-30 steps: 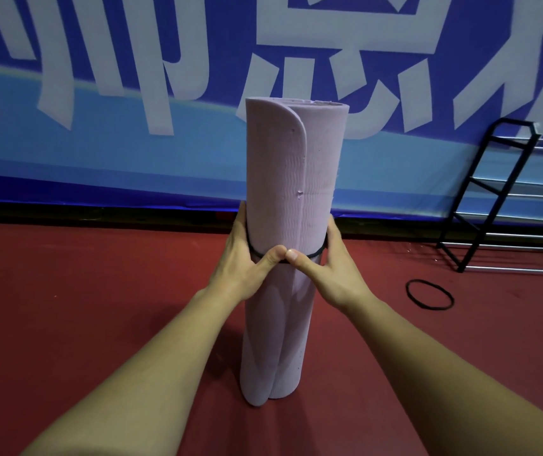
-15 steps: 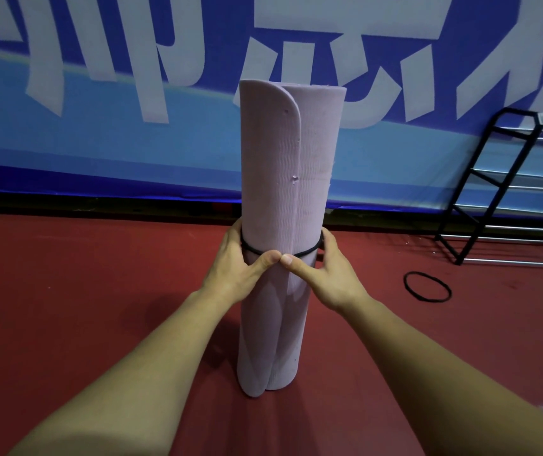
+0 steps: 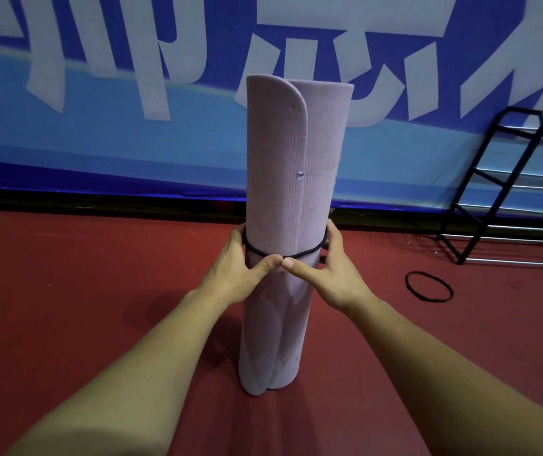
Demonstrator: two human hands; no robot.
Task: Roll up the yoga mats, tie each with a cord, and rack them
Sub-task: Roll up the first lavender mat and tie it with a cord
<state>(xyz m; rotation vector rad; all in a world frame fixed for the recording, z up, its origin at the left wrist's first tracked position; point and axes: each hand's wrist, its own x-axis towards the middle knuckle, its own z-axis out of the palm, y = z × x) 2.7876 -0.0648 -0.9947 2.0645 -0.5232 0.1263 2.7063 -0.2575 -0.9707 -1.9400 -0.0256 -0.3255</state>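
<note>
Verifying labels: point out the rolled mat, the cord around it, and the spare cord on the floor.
rolled mat (image 3: 296, 153): head view, upper front.
cord around it (image 3: 309, 252): head view, front strand.
spare cord (image 3: 425, 273): head view, loop's far arc.

One rolled yoga mat (image 3: 296, 159). Two black cords: a looped cord (image 3: 309, 253) round the mat, a loose cord (image 3: 407, 284) on the floor (image 3: 66, 291) to the right. One black rack (image 3: 474, 172), far right. Two hands: left hand (image 3: 237, 271), right hand (image 3: 332, 274). One blue banner (image 3: 99, 143), far.
</note>
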